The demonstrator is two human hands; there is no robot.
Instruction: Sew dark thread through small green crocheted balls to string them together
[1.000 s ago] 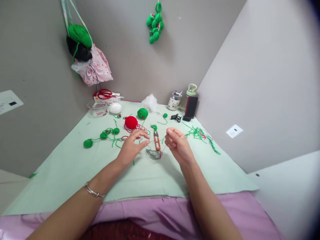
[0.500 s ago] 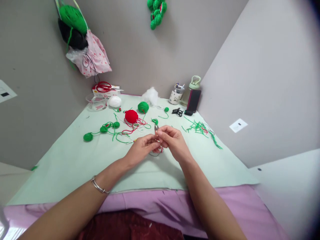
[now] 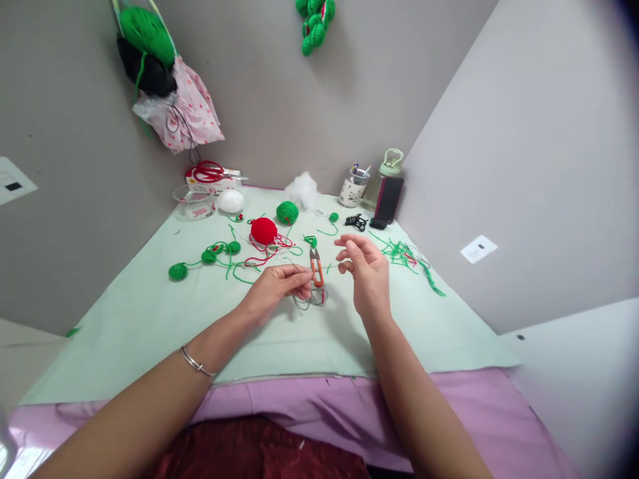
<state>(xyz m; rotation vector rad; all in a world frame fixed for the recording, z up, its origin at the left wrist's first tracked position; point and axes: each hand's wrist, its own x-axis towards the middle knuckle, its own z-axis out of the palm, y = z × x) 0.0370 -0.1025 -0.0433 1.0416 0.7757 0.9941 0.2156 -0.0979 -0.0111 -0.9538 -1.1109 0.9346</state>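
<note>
Drawn away from the left hand (image 3: 282, 286), the right hand (image 3: 369, 276) now sits nearer the bench's (image 3: 429, 332) right edge, its fingers loosely curled, whether on anything I cannot tell. That left hand pinches a thin dark strand (image 3: 295, 265), too fine to identify, slanting toward the far left corner; just right of its fingertips, nearer than to the other hand, orange thread snips (image 3: 315, 259) lie lengthwise, blades toward the far edge.

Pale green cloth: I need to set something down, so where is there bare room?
Bare cloth lies left, between the left forearm and green balls, and right, between the right forearm and green scraps. Crowded: around the orange snips and red yarn ball.
</note>
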